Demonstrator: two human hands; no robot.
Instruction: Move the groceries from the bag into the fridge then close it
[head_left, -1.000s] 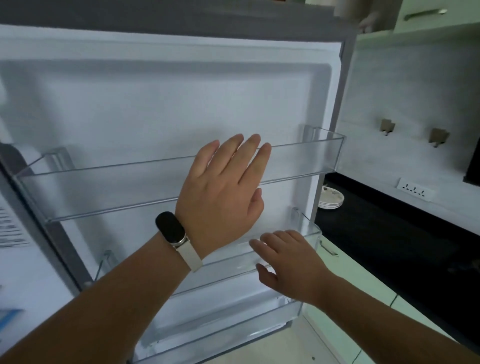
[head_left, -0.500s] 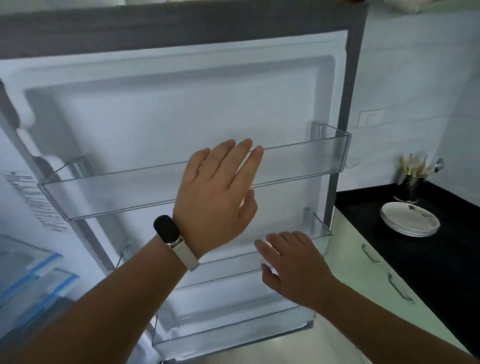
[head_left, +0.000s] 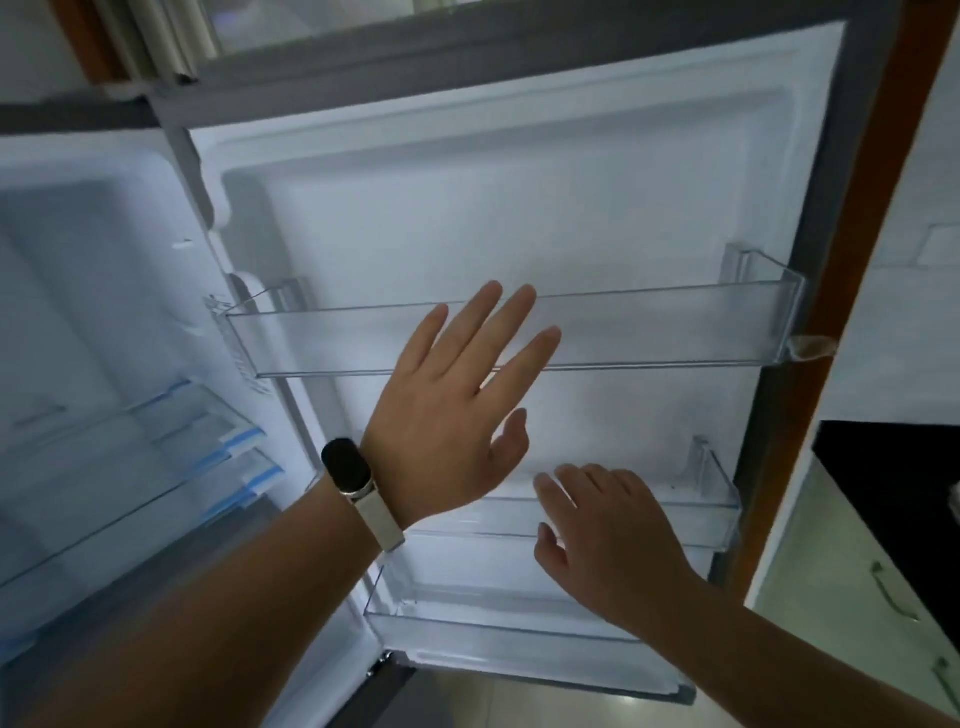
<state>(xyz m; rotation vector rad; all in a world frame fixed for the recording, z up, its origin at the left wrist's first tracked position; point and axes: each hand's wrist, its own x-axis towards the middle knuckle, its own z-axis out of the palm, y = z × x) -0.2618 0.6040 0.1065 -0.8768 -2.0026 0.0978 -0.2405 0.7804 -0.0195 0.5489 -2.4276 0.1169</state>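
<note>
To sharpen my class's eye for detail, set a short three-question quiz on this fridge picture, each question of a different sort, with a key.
1. True or false: the fridge door is shut.
2. The fingers of the left hand are: A straight; B curled round a bottle; C closed in a fist.
3. Short answer: how many clear door shelves show on the door?
Key: 1 false; 2 A; 3 three.
</note>
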